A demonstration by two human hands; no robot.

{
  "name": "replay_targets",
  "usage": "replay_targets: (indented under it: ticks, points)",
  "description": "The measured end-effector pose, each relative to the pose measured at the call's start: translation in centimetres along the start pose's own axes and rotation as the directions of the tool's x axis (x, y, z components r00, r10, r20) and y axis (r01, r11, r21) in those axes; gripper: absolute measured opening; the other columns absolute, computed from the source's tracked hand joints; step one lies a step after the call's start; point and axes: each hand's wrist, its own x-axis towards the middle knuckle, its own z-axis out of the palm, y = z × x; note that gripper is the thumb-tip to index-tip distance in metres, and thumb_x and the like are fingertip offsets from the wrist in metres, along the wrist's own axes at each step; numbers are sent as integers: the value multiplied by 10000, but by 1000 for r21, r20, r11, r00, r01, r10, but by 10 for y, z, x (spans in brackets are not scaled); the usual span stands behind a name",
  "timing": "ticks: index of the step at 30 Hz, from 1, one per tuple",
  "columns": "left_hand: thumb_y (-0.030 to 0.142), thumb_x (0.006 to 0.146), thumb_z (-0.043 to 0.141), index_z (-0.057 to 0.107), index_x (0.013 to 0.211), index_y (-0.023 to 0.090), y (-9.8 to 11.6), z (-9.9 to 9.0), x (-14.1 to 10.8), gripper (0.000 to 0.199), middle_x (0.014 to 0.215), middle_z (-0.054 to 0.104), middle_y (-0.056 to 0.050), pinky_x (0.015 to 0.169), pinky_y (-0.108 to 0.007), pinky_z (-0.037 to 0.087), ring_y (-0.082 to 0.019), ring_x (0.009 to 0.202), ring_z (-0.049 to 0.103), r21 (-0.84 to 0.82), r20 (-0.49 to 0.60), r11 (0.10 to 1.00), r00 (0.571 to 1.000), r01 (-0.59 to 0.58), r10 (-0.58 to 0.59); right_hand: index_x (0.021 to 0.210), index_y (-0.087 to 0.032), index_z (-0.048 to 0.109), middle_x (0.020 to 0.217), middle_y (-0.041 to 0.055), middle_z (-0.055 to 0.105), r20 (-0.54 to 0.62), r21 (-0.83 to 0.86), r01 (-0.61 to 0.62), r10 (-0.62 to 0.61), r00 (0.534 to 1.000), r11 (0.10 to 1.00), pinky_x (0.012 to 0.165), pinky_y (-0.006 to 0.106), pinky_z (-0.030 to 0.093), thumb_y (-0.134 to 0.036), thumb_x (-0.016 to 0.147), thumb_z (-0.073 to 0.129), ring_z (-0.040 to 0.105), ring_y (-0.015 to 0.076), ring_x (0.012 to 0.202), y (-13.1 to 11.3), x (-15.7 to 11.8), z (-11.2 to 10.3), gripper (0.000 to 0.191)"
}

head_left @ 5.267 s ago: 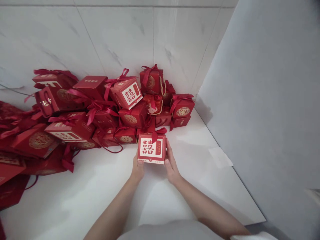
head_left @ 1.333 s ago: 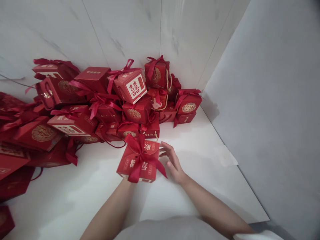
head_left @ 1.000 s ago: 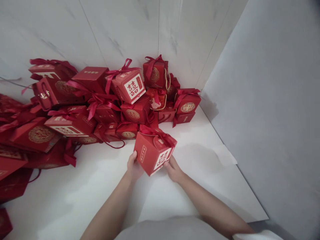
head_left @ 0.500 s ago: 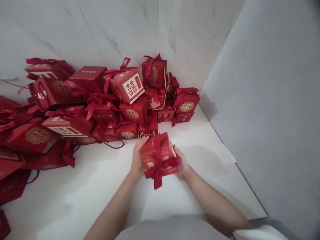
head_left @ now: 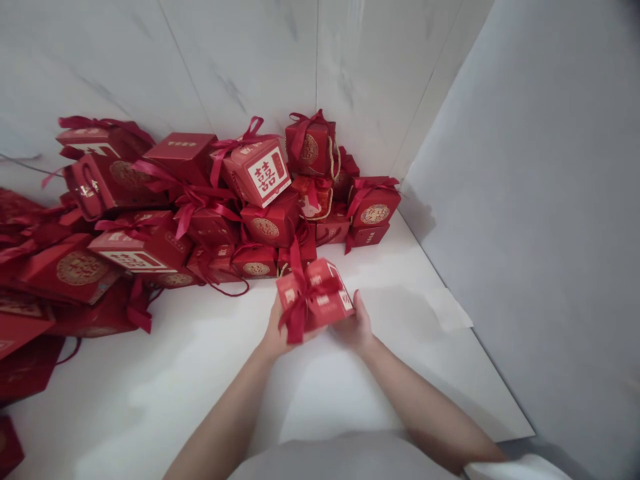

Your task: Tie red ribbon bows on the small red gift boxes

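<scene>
Where the near edge cuts off the view, pale clothing (head_left: 360, 459) and a white sleeve (head_left: 517, 468) show only in part, and a red carton (head_left: 9, 445) at the near left is cropped too. Farther in, the left hand (head_left: 276, 335) grips the held red box (head_left: 323, 312) from its left and near side, some fingertips showing beneath it, its thumb hidden. The right hand (head_left: 357, 328) cups the right end, thumb upright beside it; its other fingers pass out of sight below, so I cannot tell how firmly they close. Raised above the white surface (head_left: 170, 393), the box turns its ribboned face up and toward the viewer, a white panel facing right; its body lies roughly left to right, right end slightly farther, though which axis is longest is unclear. It is red with pale, blurred lettering and a deep crimson ribbon bow (head_left: 297, 313) toward its left end. Just beyond, a partly covered red box (head_left: 299, 257) ends the front row of a stacked pile of red boxes (head_left: 267, 227) reaching left out of view. Behind rises a marbled wall (head_left: 250, 53), with a grey panel (head_left: 550, 200) at right.
</scene>
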Motion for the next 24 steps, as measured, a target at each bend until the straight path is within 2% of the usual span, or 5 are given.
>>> replay_targets:
  ticks: [3, 8, 16, 20, 24]
  points:
    - [518, 574, 853, 665, 1147, 149, -2, -4, -2, 706, 1132, 683, -148, 1014, -514, 459, -369, 1145, 593, 14, 139, 1000, 990, -28, 25, 1163, -225, 651, 1115, 71, 727, -11, 53, -13, 14, 1000, 999, 1012, 478, 459, -707, 805, 558, 609, 296, 1182, -7, 0, 4, 608]
    - [709, 823, 503, 624, 1198, 184, 3, 0, 2, 657, 1004, 703, -96, 871, -376, 509, -279, 998, 634, -57, 167, 996, 984, 68, -58, 1069, -218, 673, 1030, 54, 747, -59, 103, -31, 37, 998, 994, 979, 476, 490, -592, 789, 656, 639, 292, 1131, -4, 1, 2, 467]
    - [898, 748, 229, 605, 737, 156, 15, -5, 5, 831, 537, 482, -10, 527, -275, 294, -132, 505, 358, 121, 308, 976, 927, 183, -212, 1205, -202, 611, 1138, 62, 714, -68, 317, -157, 187, 980, 936, 933, 477, 510, -620, 892, 488, 654, 272, 1060, 2, -2, 7, 536]
    - [916, 719, 88, 616, 889, 144, 14, -9, 12, 951, 637, 560, -49, 519, -270, 257, -135, 519, 395, 31, 512, 951, 813, 306, -278, 1219, -218, 598, 1185, 91, 691, -32, 290, -168, 186, 982, 942, 885, 528, 505, -684, 853, 472, 635, 316, 1059, 1, 2, 1, 605]
    - [836, 790, 341, 606, 1114, 159, 16, -4, 14, 796, 739, 586, -56, 580, -272, 339, -161, 645, 511, -65, 552, 962, 813, 265, -186, 1115, -208, 634, 1069, 109, 716, -64, 230, -116, 134, 989, 966, 782, 528, 516, -653, 848, 456, 653, 326, 900, 2, 6, -2, 549]
